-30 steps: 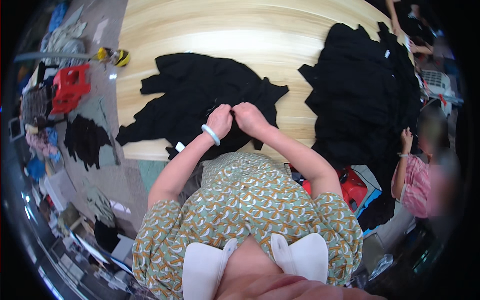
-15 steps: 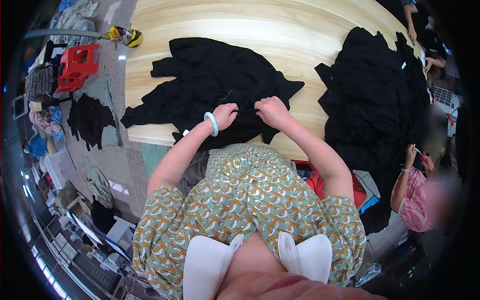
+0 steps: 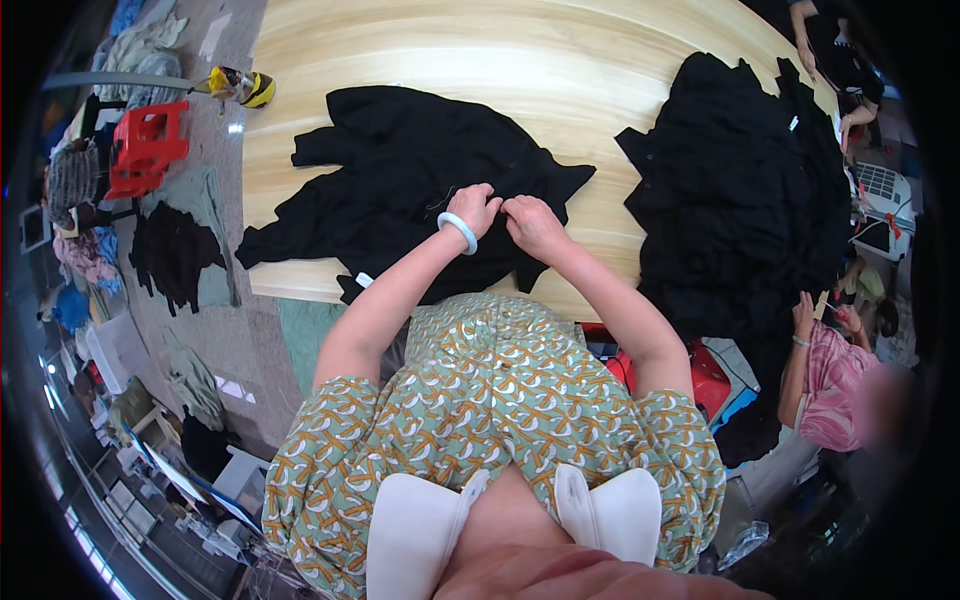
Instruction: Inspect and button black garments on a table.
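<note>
A black knit garment (image 3: 400,150) lies spread on the pale wooden table (image 3: 430,45) in front of me, sleeves toward the left. My left hand (image 3: 474,210), with a pale bangle at its wrist, is closed in a pinch on the fabric near the garment's middle. Almost touching it, my right hand (image 3: 536,228) is closed on the same fabric, fingertips curled in and partly hidden. A loose light thread (image 3: 437,207) rests on the cloth just left of my left hand. By my left forearm, a small white label (image 3: 364,280) shows at the garment's near edge.
To the right, a pile of black garments (image 3: 725,190) covers the table and hangs over its near edge. A yellow-and-black wrapped object (image 3: 243,87) is at the far left corner. Red stools (image 3: 147,150) stand beyond the left edge. A person in pink (image 3: 838,380) is at the right.
My left hand has moved right and slightly up, closing the gap to my right hand. My right hand has shifted slightly left. The garment's outline looks much the same.
</note>
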`<state>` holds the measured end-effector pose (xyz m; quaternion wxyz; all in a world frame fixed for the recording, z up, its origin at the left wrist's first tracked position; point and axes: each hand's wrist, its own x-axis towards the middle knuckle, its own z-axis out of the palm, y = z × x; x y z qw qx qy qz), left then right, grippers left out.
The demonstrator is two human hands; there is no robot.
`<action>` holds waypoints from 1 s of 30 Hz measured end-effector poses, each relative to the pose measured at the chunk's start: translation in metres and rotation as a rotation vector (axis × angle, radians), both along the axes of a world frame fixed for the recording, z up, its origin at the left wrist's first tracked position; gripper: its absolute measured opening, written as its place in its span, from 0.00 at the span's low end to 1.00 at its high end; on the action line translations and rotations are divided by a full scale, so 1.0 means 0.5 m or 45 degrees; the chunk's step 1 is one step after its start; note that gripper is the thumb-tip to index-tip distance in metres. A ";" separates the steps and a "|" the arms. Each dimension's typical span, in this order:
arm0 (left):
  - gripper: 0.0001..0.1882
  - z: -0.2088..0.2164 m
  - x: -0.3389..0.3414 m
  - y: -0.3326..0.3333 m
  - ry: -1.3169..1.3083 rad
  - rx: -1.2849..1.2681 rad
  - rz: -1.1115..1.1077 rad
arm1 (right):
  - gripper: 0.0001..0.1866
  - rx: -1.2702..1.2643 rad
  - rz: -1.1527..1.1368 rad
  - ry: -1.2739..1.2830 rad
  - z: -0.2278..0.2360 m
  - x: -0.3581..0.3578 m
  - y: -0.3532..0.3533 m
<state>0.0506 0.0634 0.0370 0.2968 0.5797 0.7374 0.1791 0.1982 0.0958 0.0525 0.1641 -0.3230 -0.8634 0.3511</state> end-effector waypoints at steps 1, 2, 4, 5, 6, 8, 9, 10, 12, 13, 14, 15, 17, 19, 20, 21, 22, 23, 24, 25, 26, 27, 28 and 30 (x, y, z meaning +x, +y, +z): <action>0.10 0.002 0.002 -0.004 -0.058 -0.008 0.039 | 0.03 -0.001 -0.036 0.057 0.000 -0.002 0.002; 0.10 -0.001 0.004 0.001 -0.116 -0.002 0.080 | 0.03 -0.026 -0.035 0.083 -0.007 -0.003 0.008; 0.09 -0.011 0.007 -0.012 -0.098 0.092 0.063 | 0.02 -0.042 -0.045 0.055 -0.004 -0.003 0.004; 0.08 -0.018 0.010 -0.016 -0.137 0.091 0.078 | 0.03 -0.079 -0.082 0.079 -0.007 -0.002 0.005; 0.08 -0.018 0.010 -0.020 -0.148 0.079 0.095 | 0.03 -0.122 -0.107 0.110 -0.010 -0.003 0.002; 0.08 -0.007 0.013 -0.027 -0.272 -0.003 0.134 | 0.03 -0.162 -0.151 0.071 -0.004 0.000 -0.002; 0.09 -0.024 0.009 -0.027 -0.330 -0.041 0.138 | 0.03 -0.178 -0.169 0.078 -0.002 -0.003 -0.001; 0.08 -0.024 0.009 -0.025 -0.382 -0.062 0.141 | 0.04 -0.200 -0.195 0.078 0.001 0.000 -0.002; 0.09 -0.017 0.003 -0.021 -0.407 -0.085 0.129 | 0.05 -0.288 -0.264 0.075 0.010 -0.003 -0.001; 0.08 -0.014 0.000 -0.021 -0.436 -0.094 0.160 | 0.05 -0.326 -0.293 0.074 0.016 -0.007 0.000; 0.08 -0.012 -0.002 -0.020 -0.468 -0.107 0.190 | 0.06 -0.367 -0.323 0.071 0.019 -0.010 0.002; 0.08 -0.012 -0.004 -0.016 -0.487 -0.149 0.215 | 0.06 -0.377 -0.354 0.074 0.020 -0.012 0.004; 0.08 -0.006 -0.012 -0.003 -0.515 -0.180 0.183 | 0.05 -0.224 -0.287 0.089 0.026 -0.011 0.009; 0.08 -0.005 -0.011 0.005 -0.536 -0.186 0.142 | 0.01 0.008 -0.175 0.065 0.023 -0.005 0.014; 0.08 -0.005 -0.008 0.007 -0.535 -0.178 0.141 | 0.01 0.016 -0.174 0.068 0.021 -0.006 0.017; 0.09 -0.004 -0.005 0.009 -0.540 -0.166 0.206 | 0.01 0.070 -0.156 0.070 0.020 -0.008 0.022; 0.09 -0.005 0.001 0.008 -0.549 -0.157 0.268 | 0.02 0.122 -0.142 0.069 0.017 -0.005 0.023; 0.10 -0.009 0.005 0.007 -0.537 -0.140 0.299 | 0.02 0.131 -0.145 0.068 0.012 -0.006 0.024; 0.10 -0.012 0.006 0.005 -0.538 -0.130 0.293 | 0.02 0.145 -0.131 0.056 0.007 -0.011 0.024; 0.09 -0.011 0.008 0.004 -0.487 -0.130 0.291 | 0.03 0.159 -0.116 0.042 0.003 -0.013 0.024; 0.08 -0.008 0.007 0.005 -0.436 -0.128 0.289 | 0.04 0.177 -0.101 0.055 0.003 -0.012 0.023; 0.08 -0.003 0.006 0.004 -0.406 -0.125 0.255 | 0.02 0.156 -0.091 0.015 0.006 -0.010 0.022; 0.09 0.009 0.006 0.002 -0.322 -0.156 0.184 | 0.01 0.132 -0.077 -0.025 0.009 -0.007 0.018; 0.10 0.032 0.003 0.006 -0.115 -0.171 -0.013 | 0.02 0.151 -0.053 -0.038 0.007 -0.009 0.013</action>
